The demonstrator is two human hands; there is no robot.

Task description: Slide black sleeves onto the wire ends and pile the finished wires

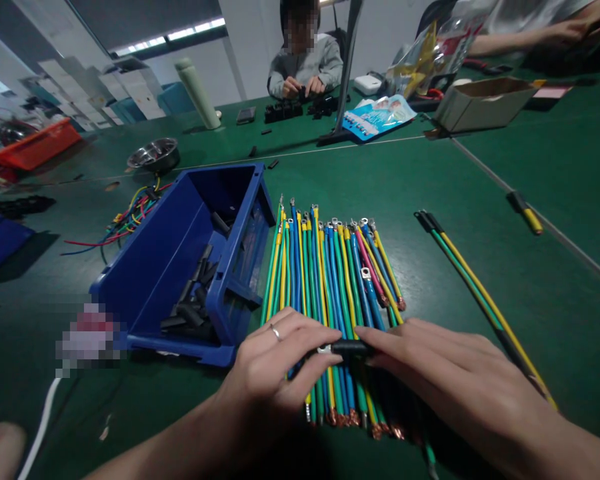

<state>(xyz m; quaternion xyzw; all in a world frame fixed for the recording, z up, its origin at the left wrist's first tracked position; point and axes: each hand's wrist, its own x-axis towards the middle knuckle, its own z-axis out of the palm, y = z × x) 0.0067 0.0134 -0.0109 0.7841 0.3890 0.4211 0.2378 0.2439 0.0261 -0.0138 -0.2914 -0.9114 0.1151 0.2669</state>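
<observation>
A row of several coloured wires (330, 267) with metal lugs lies on the green table, in blue, yellow, green and pink. Both hands rest over its near end. My left hand (275, 363), a ring on one finger, pinches a wire end with thumb and fingers. My right hand (445, 373) pinches a short black tube (349, 347) that meets the left hand's fingertips. A blue plastic bin (180, 260) holding several black tube pieces stands just left of the wires.
Two yellow-green wires (475, 293) with black ends lie to the right. A loose tangle of wires (125, 217) and a steel bowl (155, 155) sit behind the bin. A seated person (305, 67) works across the table; a cardboard box (485, 103) is far right.
</observation>
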